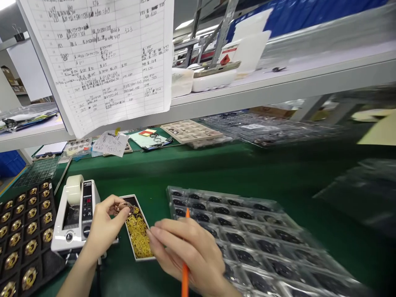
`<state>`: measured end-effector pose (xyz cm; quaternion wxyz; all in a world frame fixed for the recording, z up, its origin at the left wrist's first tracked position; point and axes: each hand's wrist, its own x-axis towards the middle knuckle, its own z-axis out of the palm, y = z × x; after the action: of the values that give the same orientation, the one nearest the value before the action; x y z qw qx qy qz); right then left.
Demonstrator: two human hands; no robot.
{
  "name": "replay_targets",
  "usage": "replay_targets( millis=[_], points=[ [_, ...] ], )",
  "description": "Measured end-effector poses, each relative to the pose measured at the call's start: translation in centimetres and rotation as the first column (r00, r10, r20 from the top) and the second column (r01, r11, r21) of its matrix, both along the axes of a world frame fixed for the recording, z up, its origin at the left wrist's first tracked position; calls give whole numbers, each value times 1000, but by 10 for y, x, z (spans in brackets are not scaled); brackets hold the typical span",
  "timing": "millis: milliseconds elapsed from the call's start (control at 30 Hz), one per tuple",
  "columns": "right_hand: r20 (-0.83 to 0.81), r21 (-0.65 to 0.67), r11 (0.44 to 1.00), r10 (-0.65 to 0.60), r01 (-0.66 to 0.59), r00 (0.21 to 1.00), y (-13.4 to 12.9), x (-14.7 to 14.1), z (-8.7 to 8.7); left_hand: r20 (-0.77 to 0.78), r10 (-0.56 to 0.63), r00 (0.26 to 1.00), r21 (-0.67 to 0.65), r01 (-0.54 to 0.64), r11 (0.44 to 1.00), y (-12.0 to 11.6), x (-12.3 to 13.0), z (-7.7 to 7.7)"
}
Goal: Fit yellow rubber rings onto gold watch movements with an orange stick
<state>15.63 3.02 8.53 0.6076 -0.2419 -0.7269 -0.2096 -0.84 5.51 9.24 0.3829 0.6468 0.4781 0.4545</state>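
My left hand (107,225) pinches a small rose-gold metal part (124,206), roughly ring-shaped, between thumb and fingers. It is held over the far end of a white box (135,256) filled with many small yellow rings (138,233). Just right of that box, my right hand (188,251) is closed around a slim orange stick-like tool (185,280); its upper end shows above the knuckles. What the fingertips of the right hand may touch is hidden from view.
A tape dispenser (88,210) stands left of the box. At far left lies a black tray (46,264) of gold round parts. Clear plastic trays (216,235) with dark parts spread to the right. Above, a shelf edge (278,88) crosses, with a handwritten sheet (108,62) hanging from it.
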Motion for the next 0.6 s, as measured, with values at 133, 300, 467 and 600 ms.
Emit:
replay_targets(
  millis=[133,300,467,600],
  points=[
    [58,19,996,-85,84,995,-4,-2,-2,209,-49,977,-127,77,989,-4,3,4],
    [15,-71,988,-140,141,990,18,-14,-4,288,-71,955,-154,120,981,-13,8,8],
    [30,-158,987,-20,25,999,29,-13,-8,320,8,947,-151,42,988,-19,12,3],
    [48,-115,993,0,5,999,29,-12,-12,257,8,966,-104,19,994,-23,11,-1]
  ],
)
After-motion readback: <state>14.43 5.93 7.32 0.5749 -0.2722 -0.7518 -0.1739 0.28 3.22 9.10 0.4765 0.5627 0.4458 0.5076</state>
